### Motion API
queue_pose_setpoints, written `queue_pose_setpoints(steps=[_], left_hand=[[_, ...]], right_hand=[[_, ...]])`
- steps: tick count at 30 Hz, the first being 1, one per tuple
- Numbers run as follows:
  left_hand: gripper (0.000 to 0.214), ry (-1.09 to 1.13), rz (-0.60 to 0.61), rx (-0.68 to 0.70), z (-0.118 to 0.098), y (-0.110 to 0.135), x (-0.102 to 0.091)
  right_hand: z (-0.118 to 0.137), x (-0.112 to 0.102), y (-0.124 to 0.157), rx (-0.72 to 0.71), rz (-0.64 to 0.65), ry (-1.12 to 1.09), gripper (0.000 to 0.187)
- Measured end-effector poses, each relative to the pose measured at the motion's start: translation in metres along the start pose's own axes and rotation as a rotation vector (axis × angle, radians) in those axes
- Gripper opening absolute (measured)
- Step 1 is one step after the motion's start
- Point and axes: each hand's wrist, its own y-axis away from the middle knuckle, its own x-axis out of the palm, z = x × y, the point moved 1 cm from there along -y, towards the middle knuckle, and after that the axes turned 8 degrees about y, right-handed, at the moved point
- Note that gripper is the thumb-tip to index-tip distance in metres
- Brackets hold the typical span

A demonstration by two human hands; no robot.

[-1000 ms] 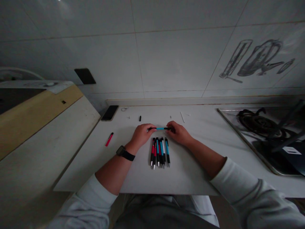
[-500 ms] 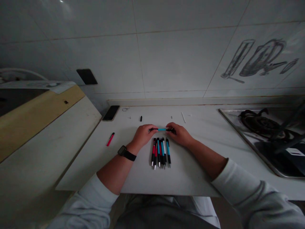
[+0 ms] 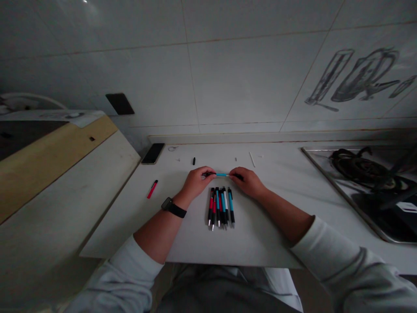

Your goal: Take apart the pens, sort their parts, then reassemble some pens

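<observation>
1. Currently I'm holding a blue pen (image 3: 221,174) crosswise in front of me, just above or on the white counter (image 3: 260,243); can't tell whether it's touching.
2. My L hand (image 3: 198,179) is pinching the pen's dark L end btwn thumb and fingers; the fingers are covering part of it.
3. My R hand (image 3: 249,180) is gripping a dark part at the other end, fingers curled. A thin pale bit is showing btwn the blue barrel and my R fingertips; can't tell how the parts are joining there.
4. Handling, my guess: the pen is prob. feeling light and stiff, w/ a smooth, slightly slippery barrel. The pale bit is looking slim, so prob. the weakest spot for bending. The dark ends are prob. giving the best hold, pulled or turned in a straight line.
5. Just nearer me, a cluster of pens (image 3: 223,208), red, blue & white w/ black grips, is lying side by side, tips pointing my way.
6. Beyond my hands, a small black piece (image 3: 194,161) and a thin white stick (image 3: 252,159) are lying apart, w/ other bits too tiny to ID.
7. Off L, a red pen piece (image 3: 152,189) is lying alone; a phone (image 3: 153,154) is resting farther back.
</observation>
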Motion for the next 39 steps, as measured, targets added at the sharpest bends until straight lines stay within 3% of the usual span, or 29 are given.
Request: queue_pose_setpoints(steps=[8, 17, 29, 34, 39], left_hand=[[0.02, 0.017, -0.088, -0.092, 0.019, -0.006, -0.011], [0.018, -0.243, 0.118, 0.075, 0.003, 0.0, -0.001], [0.024, -0.421, 0.187, 0.161, -0.005, 0.002, 0.003], [0.019, -0.374, 0.088, 0.103, -0.004, 0.002, 0.0], [0.012, -0.263, -0.056, -0.027, 0.002, -0.003, -0.018]], right_hand=[[-0.008, -0.008, -0.001, 0.124, -0.061, 0.108, 0.014], [-0.005, -0.004, 0.001, 0.054, 0.082, 0.099, 0.014], [-0.003, -0.004, 0.001, 0.063, 0.108, 0.099, 0.014], [-0.001, -0.006, 0.002, 0.046, 0.105, 0.102, 0.016], [0.0, -0.007, 0.002, 0.051, 0.124, 0.103, 0.017]])
